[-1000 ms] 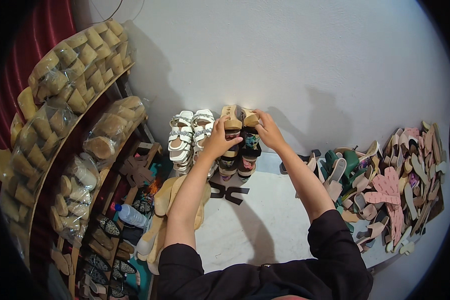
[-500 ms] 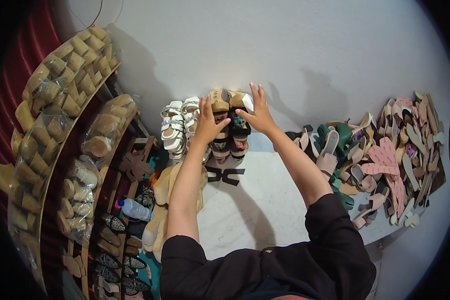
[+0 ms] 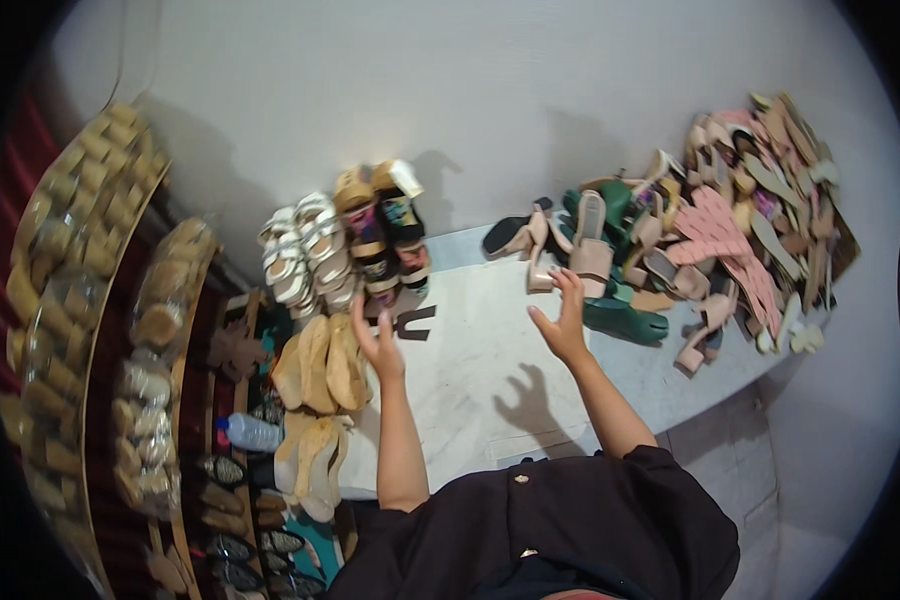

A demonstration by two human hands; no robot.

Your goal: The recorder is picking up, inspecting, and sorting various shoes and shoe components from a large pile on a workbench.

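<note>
My left hand [image 3: 378, 345] hangs open, fingers spread, beside a cluster of tan wooden shoe forms [image 3: 315, 365]. Close to its fingertips lies a flat black U-shaped piece [image 3: 417, 324] on the white tabletop [image 3: 470, 380]. My right hand [image 3: 566, 325] is open too, thumb apart from the fingers and nothing held. Its fingertips are near a pale pink heeled sandal [image 3: 540, 268] and a green shoe [image 3: 625, 322]. Behind my left hand stand stacked white strappy sandals [image 3: 315, 245] and stacked dark floral platform sandals [image 3: 375, 240].
A large heap of loose sandals, soles and pink straps [image 3: 730, 240] covers the table's right side. Shelves at left carry plastic-wrapped wooden heels [image 3: 70, 260] and several dark shoes [image 3: 232, 545]. A water bottle [image 3: 253, 432] lies beside the shelves. A pale wall [image 3: 490, 100] rises behind the table.
Both hands have drawn back from the stacked floral sandals, coming nearer to me and farther apart. The view has swung to the right. Both hands remain without anything in them.
</note>
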